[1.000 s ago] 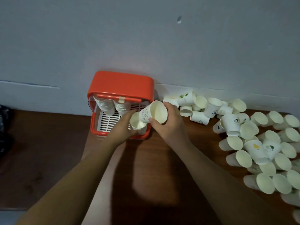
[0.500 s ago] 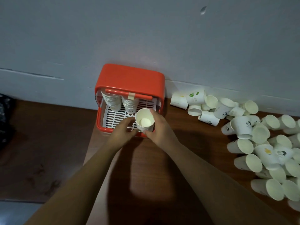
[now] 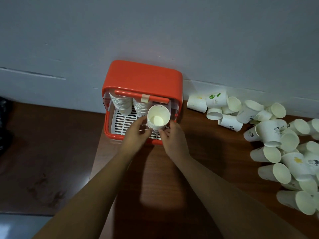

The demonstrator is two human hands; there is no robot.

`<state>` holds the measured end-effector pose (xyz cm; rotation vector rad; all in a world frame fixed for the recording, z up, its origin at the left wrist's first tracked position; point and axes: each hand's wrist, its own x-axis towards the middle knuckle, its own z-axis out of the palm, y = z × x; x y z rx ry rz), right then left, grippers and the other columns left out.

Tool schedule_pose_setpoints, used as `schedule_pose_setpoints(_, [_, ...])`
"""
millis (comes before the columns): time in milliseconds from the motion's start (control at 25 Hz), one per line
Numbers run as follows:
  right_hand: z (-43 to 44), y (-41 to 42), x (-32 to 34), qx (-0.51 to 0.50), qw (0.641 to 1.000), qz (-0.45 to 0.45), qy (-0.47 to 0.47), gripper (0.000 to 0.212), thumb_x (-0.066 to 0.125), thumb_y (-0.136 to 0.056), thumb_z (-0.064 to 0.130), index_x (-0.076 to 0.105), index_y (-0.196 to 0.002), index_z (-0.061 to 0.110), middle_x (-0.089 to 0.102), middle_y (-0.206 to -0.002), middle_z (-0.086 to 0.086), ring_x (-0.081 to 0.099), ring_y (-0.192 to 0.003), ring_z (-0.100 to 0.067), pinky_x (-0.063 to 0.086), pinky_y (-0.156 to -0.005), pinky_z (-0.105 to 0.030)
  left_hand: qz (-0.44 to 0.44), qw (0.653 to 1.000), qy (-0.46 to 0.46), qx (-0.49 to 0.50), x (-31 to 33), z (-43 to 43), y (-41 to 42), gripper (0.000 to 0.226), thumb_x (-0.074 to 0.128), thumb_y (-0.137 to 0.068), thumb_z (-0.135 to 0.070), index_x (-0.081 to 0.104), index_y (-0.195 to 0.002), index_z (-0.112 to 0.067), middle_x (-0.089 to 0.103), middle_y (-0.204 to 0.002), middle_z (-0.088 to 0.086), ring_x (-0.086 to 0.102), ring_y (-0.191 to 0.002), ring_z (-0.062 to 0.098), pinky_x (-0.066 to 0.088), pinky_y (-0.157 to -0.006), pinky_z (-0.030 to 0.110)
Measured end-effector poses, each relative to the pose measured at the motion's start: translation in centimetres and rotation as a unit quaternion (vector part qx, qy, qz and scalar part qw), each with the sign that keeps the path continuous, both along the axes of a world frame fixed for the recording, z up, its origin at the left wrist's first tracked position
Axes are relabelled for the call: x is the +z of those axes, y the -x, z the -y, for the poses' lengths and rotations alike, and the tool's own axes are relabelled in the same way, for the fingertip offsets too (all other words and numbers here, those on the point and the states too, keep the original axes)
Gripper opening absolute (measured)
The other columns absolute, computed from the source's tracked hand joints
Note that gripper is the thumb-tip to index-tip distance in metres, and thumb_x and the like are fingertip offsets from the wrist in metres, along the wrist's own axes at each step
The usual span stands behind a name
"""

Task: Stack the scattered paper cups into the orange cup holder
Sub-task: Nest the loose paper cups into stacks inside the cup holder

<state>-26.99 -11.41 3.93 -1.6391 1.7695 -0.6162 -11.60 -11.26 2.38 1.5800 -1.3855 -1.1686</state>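
Dark wood table (image 3: 172, 178) against a grey wall (image 3: 155, 31). One cup (image 3: 158, 118) is held mouth-up toward the camera, over the front right part of the orange holder (image 3: 143, 78). Two hands grip it: the left hand (image 3: 138, 133) and the right hand (image 3: 172, 137) each pinch its lower wall with curled fingertips, one from either side. Ridges below its rim suggest further cups nested beneath; how many cannot be told.

Inside the holder hang two stacks (image 3: 120, 104) of nested cups, side by side behind an orange bar (image 3: 124, 94) that carries one patch of tape (image 3: 144, 97). Below them lies a white slotted grille (image 3: 122, 121).

Loose cups (image 3: 276, 144) lie on the table to the right, well apart from the holder, most of them on their sides. They number more than twenty, but overlap rules out an exact count.

One second ago two cup mouths showed apart, one in each hand, the right one tilted; now only one mouth shows, with both hands on it.

The frame's right edge cuts off several loose cups. A dark object (image 3: 3, 126) at the left edge is cut off and cannot be made out. Both hands hide the cup's base and the holder's front rim there.
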Motion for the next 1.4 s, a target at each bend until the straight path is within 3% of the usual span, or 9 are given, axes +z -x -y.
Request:
schedule_pose_setpoints(280, [2.5,-1.0,-1.0,-0.058,0.997,-0.016,0.045,0.030,0.056,-0.095,0.023,0.057,-0.124,0.014,0.068,-0.114,0.000,0.064,-0.107,-0.014,0.055,-0.090,-0.037,-0.003,0.997,0.019,0.079,-0.6,1.9,2.3,0.038,0.063,-0.093,-0.027,0.058,-0.131,-0.026,0.066,-0.121,-0.014,0.061,-0.110,0.002,0.052,-0.098,0.038])
schedule_pose_setpoints(480, [3.3,-1.5,-1.5,-0.062,0.994,-0.078,0.050,0.038,0.054,-0.096,0.021,0.049,-0.132,0.008,0.066,-0.117,-0.010,0.064,-0.107,-0.026,0.052,-0.085,-0.036,0.000,0.998,0.034,0.058,-1.4,2.4,2.4,0.040,0.060,-0.095,-0.024,0.056,-0.135,-0.026,0.065,-0.125,-0.016,0.059,-0.113,-0.004,0.052,-0.100,0.035])
schedule_pose_setpoints(840, [4.7,-1.4,-1.5,-0.029,0.998,-0.058,0.016,0.074,0.050,-0.095,0.011,0.006,-0.155,0.012,0.053,-0.136,-0.018,0.062,-0.110,-0.031,0.054,-0.088,-0.046,-0.005,1.000,0.019,-0.014,-2.7,3.2,2.7,0.060,0.047,-0.087,-0.031,0.040,-0.147,-0.027,0.050,-0.145,-0.008,0.047,-0.133,0.004,0.046,-0.107,0.043])
schedule_pose_setpoints(960, [3.4,-0.5,-0.5,0.014,0.998,-0.053,0.006,0.063,0.049,-0.092,0.011,0.025,-0.150,0.012,0.051,-0.140,-0.014,0.058,-0.117,-0.027,0.051,-0.093,-0.041,0.010,1.000,0.017,0.000,-2.1,2.2,2.0,0.050,0.054,-0.092,-0.021,0.047,-0.142,-0.023,0.052,-0.138,-0.007,0.051,-0.127,0.008,0.048,-0.105,0.042])
schedule_pose_setpoints(1080, [0.1,2.6,0.9,0.033,0.998,-0.062,-0.006,0.049,0.056,-0.095,0.021,0.043,-0.142,0.017,0.052,-0.139,-0.001,0.050,-0.122,-0.008,0.043,-0.098,-0.023,0.049,0.999,0.019,0.005,-0.9,0.3,1.4,0.031,0.057,-0.095,-0.013,0.058,-0.126,-0.019,0.056,-0.121,-0.007,0.056,-0.110,0.008,0.052,-0.096,0.039])
schedule_pose_setpoints(1240, [-2.3,10.3,2.3,-0.051,0.987,-0.135,-0.064,0.052,0.059,-0.094,0.028,0.043,-0.142,0.016,0.046,-0.144,-0.004,0.046,-0.131,-0.017,0.042,-0.109,-0.039,0.041,0.993,0.035,-0.100,0.8,-1.4,4.1,0.014,0.057,-0.096,-0.015,0.061,-0.107,-0.021,0.059,-0.107,-0.007,0.058,-0.097,0.005,0.054,-0.083,0.034])
schedule_pose_setpoints(1400, [-0.9,17.6,3.5,-0.101,0.975,-0.195,-0.023,0.051,0.062,-0.092,0.027,0.046,-0.137,0.008,0.048,-0.138,-0.011,0.046,-0.128,-0.024,0.042,-0.107,-0.039,0.057,0.974,0.086,-0.204,2.4,0.7,10.7,0.022,0.060,-0.093,-0.014,0.062,-0.115,-0.015,0.059,-0.107,0.000,0.057,-0.094,0.007,0.048,-0.085,0.024])
